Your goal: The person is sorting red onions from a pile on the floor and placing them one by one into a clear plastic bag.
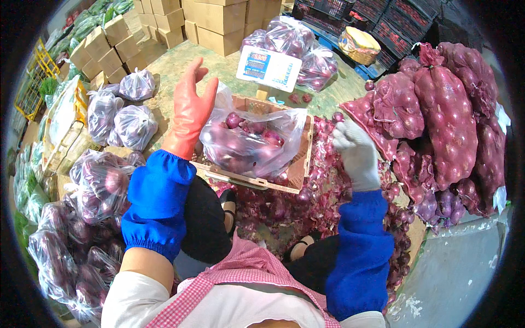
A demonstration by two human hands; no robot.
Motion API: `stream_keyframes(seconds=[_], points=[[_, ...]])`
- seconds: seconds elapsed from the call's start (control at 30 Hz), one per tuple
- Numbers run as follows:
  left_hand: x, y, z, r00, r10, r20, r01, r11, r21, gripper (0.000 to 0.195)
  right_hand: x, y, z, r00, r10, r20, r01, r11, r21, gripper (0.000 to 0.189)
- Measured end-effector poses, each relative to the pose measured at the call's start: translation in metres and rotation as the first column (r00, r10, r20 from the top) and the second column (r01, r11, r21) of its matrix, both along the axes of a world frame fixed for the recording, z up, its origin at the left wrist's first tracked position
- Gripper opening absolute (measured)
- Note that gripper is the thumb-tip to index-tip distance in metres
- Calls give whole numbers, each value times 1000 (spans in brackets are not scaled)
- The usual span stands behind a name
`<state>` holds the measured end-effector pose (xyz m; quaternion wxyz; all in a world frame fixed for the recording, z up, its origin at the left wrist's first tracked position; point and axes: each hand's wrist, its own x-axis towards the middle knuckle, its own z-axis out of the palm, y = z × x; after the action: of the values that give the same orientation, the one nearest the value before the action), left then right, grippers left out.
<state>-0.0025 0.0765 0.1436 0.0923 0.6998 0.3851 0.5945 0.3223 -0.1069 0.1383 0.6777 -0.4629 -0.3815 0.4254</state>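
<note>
A clear plastic bag (246, 151) of red onions lies with its mouth spread in a shallow plastic crate (301, 180) in front of me. My left hand (190, 110), in an orange rubber glove, is raised at the crate's left side, fingers apart and empty. To the crate's right is my right hand (354, 151) in a pale grey glove, fingers curled; a red onion (338, 117) shows at its fingertips, and whether they grip it is unclear. Behind the crate stands a digital scale display (268, 68) with lit figures.
Filled mesh sacks of onions (445, 123) are heaped at the right. Tied bags of onions (135, 127) lie on the left, with more bags (293, 37) behind the display. Loose skins (279, 213) cover the floor near my feet. Cardboard boxes (221, 28) and black crates (385, 24) stand farther back.
</note>
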Motion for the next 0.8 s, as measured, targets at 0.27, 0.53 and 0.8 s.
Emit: stream_keyframes(seconds=[0.27, 0.53, 0.8], points=[[32, -4, -30, 824, -486, -290, 379, 855, -355, 18, 9, -76, 12, 978, -210, -6, 209, 976, -60, 18], [78, 3, -57, 524, -481, -703, 155, 865, -477, 25, 65, -217, -9, 824, -562, -68, 562, 827, -22, 23], [75, 20, -56, 730, -479, -487, 475, 868, -141, 38, -32, -575, -102, 11, -999, -44, 846, 32, -532, 10]])
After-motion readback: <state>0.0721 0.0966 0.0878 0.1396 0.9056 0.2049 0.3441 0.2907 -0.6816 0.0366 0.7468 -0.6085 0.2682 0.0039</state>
